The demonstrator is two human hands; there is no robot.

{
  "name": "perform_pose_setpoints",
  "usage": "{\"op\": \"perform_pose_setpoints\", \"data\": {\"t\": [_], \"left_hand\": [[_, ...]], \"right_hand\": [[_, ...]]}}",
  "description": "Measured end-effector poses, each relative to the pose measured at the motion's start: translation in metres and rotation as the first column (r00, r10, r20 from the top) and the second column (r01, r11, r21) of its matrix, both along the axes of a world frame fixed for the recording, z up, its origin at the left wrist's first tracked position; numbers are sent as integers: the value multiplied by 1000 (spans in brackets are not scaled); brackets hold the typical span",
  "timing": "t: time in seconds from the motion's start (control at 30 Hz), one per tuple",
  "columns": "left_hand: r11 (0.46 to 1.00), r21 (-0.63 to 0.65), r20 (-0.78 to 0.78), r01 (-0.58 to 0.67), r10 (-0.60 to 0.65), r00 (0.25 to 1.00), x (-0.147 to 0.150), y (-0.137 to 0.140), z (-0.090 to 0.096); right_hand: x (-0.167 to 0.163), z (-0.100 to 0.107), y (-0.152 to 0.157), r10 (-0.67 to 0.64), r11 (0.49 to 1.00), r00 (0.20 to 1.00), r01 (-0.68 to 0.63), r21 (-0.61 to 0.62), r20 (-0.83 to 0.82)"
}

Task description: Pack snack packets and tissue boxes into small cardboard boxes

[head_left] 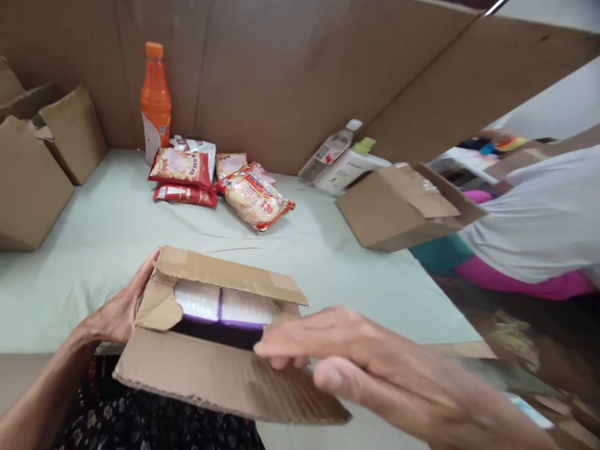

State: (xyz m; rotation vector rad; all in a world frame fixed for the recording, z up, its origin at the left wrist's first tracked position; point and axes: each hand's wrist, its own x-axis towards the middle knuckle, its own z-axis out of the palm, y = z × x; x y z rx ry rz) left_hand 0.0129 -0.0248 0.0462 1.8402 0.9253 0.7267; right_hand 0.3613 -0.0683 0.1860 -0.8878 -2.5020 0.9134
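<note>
A cardboard box (234,369) sits tilted at the table's front edge, its long flaps raised and its top partly uncovered. White packs with purple edging (247,310) show inside it. My left hand (122,312) grips the box's left end, thumb up along the side, other fingers hidden behind it. Over the right end reaches my right hand (337,350), slightly blurred, fingers stretched out toward the opening and thumb apart above the front flap. Whether its fingertips touch the right flap is hard to make out.
Behind the box lie red snack packets (182,169) and a bread packet (257,197), beside an orange bottle (157,106). A clear bottle (328,153) and a white bottle (344,169) lean at the back right. Boxes stand left (32,181) and right (389,206). Another person (539,219) is at right.
</note>
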Motion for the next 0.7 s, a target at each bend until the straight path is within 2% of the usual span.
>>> {"op": "perform_pose_setpoints", "data": {"t": [0.07, 0.2, 0.37, 0.53, 0.63, 0.7], "left_hand": [[999, -30, 56, 16, -14, 998, 2, 4, 0], [997, -63, 114, 40, -33, 993, 5, 11, -11], [996, -91, 126, 16, -4, 992, 6, 10, -19], [992, -127, 103, -17, 31, 994, 10, 6, -17], [994, -101, 82, -29, 38, 996, 11, 5, -18], [996, -86, 72, -30, 36, 997, 10, 5, -16]], "right_hand": [[3, 0, 7, -67, 997, 992, 71, -33, 106], [9, -6, 17, -185, 982, 919, 162, 95, 347], [-6, -19, 25, -202, 968, 834, 91, 233, 513], [-42, -40, 31, -274, 921, 781, 46, 386, 562], [-52, -45, 33, -313, 921, 777, 109, 373, 546], [-49, -40, 32, -315, 931, 823, 170, 323, 474]]}}
